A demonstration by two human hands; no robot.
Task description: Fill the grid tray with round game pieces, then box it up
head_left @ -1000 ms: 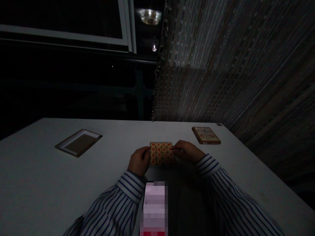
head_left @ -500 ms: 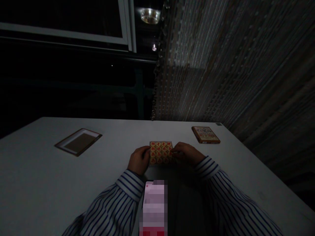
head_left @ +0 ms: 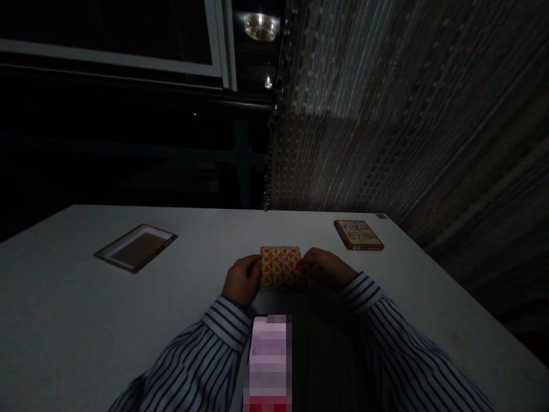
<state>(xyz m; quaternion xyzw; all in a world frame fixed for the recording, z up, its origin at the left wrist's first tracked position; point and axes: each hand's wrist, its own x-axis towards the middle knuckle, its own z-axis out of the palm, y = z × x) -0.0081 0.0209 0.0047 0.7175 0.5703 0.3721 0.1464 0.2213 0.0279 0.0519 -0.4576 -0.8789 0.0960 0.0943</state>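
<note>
White and wide, the table (head_left: 86, 320) fills the lower part of the dim view, and a woven curtain (head_left: 407, 114) hangs behind its far right side. On the far left of the table lies an open box tray (head_left: 136, 247) with a brown inside. At the far right lies a flat box lid (head_left: 358, 234) with a printed picture, well apart from the hands. Near the middle, close to the person, a block of round wooden pieces (head_left: 280, 266) with red characters lies on the table, packed in neat rows. The left hand (head_left: 241, 280) touches the left edge of the block with curled fingers. The right hand (head_left: 326, 268) touches the right edge, its fingertips on the outer pieces. Both hands press the block from the sides; neither lifts it. Both sleeves are striped.
</note>
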